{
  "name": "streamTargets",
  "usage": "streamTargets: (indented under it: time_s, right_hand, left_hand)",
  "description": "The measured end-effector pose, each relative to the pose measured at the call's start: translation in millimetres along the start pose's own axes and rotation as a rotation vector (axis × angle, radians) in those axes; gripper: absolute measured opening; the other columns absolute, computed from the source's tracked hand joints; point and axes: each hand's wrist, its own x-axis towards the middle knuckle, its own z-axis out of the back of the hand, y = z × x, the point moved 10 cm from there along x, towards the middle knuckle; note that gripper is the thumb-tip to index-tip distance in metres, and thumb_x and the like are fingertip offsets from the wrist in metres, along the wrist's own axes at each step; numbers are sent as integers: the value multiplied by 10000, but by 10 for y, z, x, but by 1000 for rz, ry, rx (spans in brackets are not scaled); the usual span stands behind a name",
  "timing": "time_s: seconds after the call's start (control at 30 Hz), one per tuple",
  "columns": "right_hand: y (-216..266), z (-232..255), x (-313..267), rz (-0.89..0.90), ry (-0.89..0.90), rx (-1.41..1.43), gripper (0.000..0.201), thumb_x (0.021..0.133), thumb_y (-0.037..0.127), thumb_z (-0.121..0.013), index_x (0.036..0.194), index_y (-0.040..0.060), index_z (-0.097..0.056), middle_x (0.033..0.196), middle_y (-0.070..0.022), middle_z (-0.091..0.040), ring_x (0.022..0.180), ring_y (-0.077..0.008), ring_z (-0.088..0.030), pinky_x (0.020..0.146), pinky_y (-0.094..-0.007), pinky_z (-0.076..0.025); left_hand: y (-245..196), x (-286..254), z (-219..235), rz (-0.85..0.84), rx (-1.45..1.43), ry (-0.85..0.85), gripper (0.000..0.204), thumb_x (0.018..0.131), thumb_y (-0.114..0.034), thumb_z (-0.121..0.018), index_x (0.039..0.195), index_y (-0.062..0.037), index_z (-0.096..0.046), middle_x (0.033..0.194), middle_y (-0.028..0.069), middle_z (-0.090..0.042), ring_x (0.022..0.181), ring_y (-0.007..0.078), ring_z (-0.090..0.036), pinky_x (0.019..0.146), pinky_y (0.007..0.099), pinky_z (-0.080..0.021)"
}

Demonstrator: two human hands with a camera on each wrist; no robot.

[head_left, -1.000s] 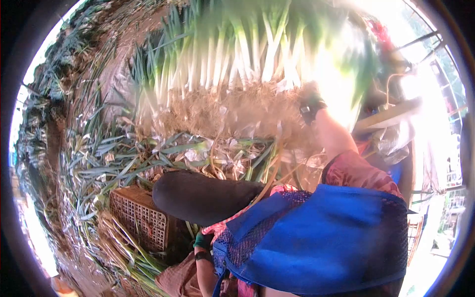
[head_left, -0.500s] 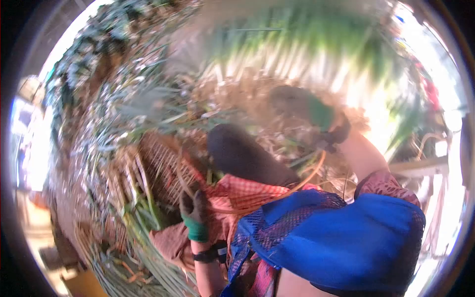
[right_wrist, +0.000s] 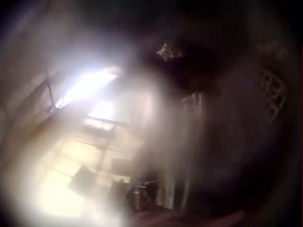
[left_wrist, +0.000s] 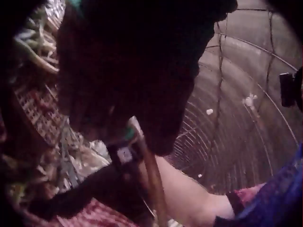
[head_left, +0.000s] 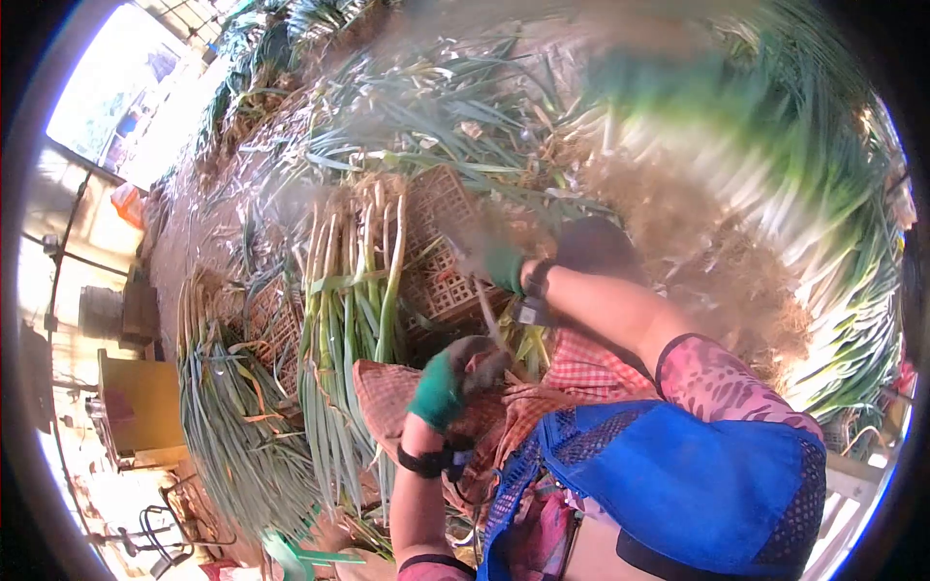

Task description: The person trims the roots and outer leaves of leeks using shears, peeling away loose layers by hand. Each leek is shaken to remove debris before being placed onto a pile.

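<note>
My left hand (head_left: 473, 373), in a dark glove with a green cuff, is curled round the lower end of a thin brownish strip (head_left: 486, 312) over the checked cloth. Above it, my similarly gloved right hand (head_left: 492, 259) is blurred beside a lattice crate (head_left: 444, 254); whether its fingers grip anything cannot be told. In the left wrist view the strip (left_wrist: 154, 182) has a pale tip near the other wrist. A bundle of leeks (head_left: 354, 324) with a green band lies left of the hands. The right wrist view is too blurred to show the fingers.
Another leek bundle (head_left: 232, 416) lies farther left. Rows of leeks (head_left: 765, 165), roots inward, curve along the right. A dark-covered knee (head_left: 596, 247) stands beside the right forearm. Loose leaves (head_left: 387, 126) cover the ground behind the crate.
The head view has swung left, bringing both bundles into sight. My right hand has moved from the leek roots across to the crate side, close above my left hand.
</note>
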Motion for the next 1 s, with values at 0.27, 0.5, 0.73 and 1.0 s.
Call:
streamTargets:
  time_s: [0.27, 0.5, 0.73, 1.0]
  right_hand:
    - [-302, -650, -685, -204, 441, -644, 516, 845, 74, -515, 1345, -18, -424, 1027, -234, -667, 941, -396, -660, 787, -466, -512]
    - [182, -838, -395, 245, 50, -951, 622, 912, 180, -405, 1487, -17, -273, 1344, -234, -520, 1273, -426, -450, 917, -664, -384]
    - [-604, -796, 12, -337, 92, -863, 614, 974, 258, -391, 1493, -40, -254, 1503, -267, -356, 1365, -465, -363, 1084, -628, -274]
    - [-552, -568, -303, -228, 512, -520, 507, 703, 309, -680, 1038, -70, -636, 984, -260, -679, 949, -368, -673, 757, -432, -533]
  left_hand:
    - [2328, 441, 1453, 588, 620, -133, 640, 764, -457, -769, 1205, -34, -579, 1166, 254, -647, 1102, 402, -619, 912, 449, -504]
    - [2707, 654, 1497, 763, 832, -206, 403, 789, -305, -724, 1140, -121, -650, 1157, 174, -663, 1085, 343, -646, 879, 443, -541]
    - [2469, 532, 1748, 717, 667, -357, 367, 777, -265, -677, 1113, -127, -625, 1086, 208, -680, 1048, 398, -645, 883, 482, -523]
    - [1255, -154, 3347, 232, 150, -471, 401, 840, -195, -732, 1179, -10, -625, 940, 66, -702, 811, 153, -640, 738, 304, -512]
